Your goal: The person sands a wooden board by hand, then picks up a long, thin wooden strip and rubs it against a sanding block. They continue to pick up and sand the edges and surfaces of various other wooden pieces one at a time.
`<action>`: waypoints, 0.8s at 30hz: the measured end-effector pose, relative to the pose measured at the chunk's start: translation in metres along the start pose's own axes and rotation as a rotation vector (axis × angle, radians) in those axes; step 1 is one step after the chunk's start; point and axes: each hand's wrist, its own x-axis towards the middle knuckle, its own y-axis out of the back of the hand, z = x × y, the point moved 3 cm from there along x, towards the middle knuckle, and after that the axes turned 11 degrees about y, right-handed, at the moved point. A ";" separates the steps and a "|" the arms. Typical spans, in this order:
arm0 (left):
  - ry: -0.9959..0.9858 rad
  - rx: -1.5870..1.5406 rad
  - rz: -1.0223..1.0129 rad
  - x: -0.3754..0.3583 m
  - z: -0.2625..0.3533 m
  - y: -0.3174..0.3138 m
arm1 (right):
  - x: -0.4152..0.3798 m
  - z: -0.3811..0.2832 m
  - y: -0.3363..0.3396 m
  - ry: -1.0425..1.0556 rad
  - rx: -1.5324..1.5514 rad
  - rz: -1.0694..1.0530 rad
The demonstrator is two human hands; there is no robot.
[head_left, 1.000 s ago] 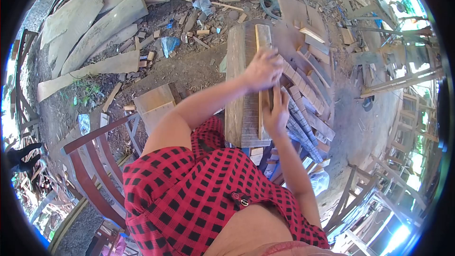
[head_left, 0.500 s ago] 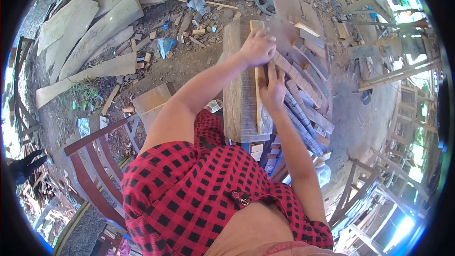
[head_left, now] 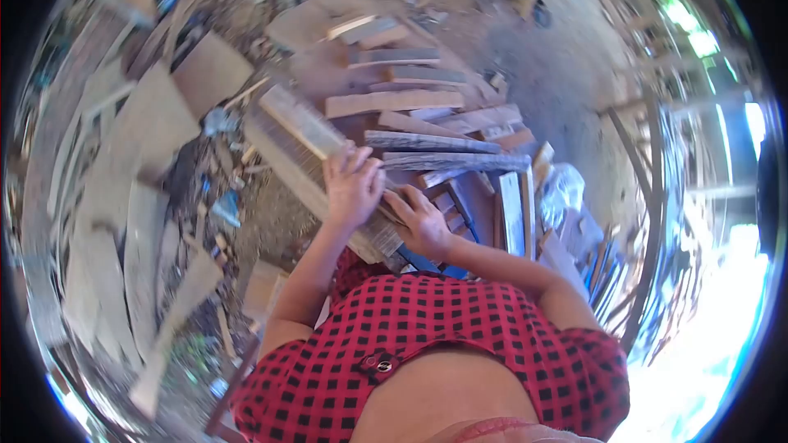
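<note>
A narrow pale wooden strip (head_left: 302,121) lies along a wide grey plank (head_left: 283,166) that runs diagonally in front of me. My left hand (head_left: 353,184) is clamped over the strip's near part, fingers across it. Just to its right, my right hand (head_left: 423,221) is curled around the strip's near end at the plank's edge. The frame is blurred by motion, so the fingers' exact hold is hard to read.
Grey and brown wooden slats (head_left: 435,141) are stacked to the right of the plank. Large boards (head_left: 156,127) and offcuts litter the dirt ground at left. A clear plastic bag (head_left: 562,189) lies by the slats. Timber frames stand at far right.
The view has swung sharply, so the plank now runs diagonally and the picture is blurred. Both hands remain on the strip, now closer together near its near end.
</note>
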 end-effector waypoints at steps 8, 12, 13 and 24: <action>0.182 -0.055 0.298 0.076 -0.091 0.020 | 0.108 0.027 -0.035 -0.077 0.035 -0.002; 0.148 -0.089 0.279 0.070 -0.112 0.019 | 0.075 0.041 -0.019 -0.172 0.094 0.218; 0.212 -0.045 0.260 0.063 -0.117 0.014 | 0.057 0.046 -0.013 -0.199 0.082 0.247; 0.321 0.325 0.088 0.050 -0.123 -0.047 | -0.202 0.067 0.086 -0.671 -0.373 0.429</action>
